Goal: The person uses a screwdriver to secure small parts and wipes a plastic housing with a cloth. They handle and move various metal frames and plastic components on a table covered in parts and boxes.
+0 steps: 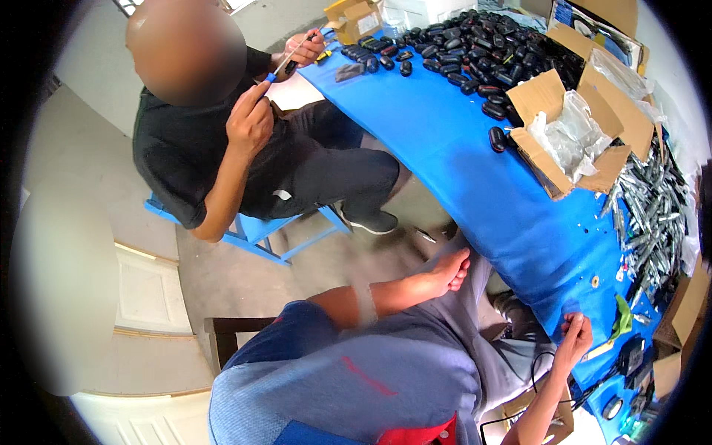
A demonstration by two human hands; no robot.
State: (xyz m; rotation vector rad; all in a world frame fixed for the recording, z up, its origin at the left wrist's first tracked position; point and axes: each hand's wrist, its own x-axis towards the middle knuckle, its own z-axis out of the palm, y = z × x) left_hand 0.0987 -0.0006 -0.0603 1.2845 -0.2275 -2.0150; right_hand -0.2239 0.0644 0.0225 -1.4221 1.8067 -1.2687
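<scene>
My left hand (449, 273) is curled closed above my grey-trousered thigh, beside the table's near edge. Its palm is turned out of sight, so whatever it may hold is hidden. At the blue-covered table's edge is my right hand (577, 337), its thumb and fingertips pressed together. A small dark patch shows on the cloth just beyond those fingertips; I cannot tell whether it is an object or a shadow. Near that hand lie a green strip (623, 317), a small tan ring (595, 282) and a black box-shaped device (632, 354).
Many silvery slim parts (653, 215) are heaped along the right side. An open carton (567, 137) with clear plastic stands beyond them, before a pile of black oval cases (475, 55). Across the table corner, a seated co-worker holds a blue-handled screwdriver (273, 76).
</scene>
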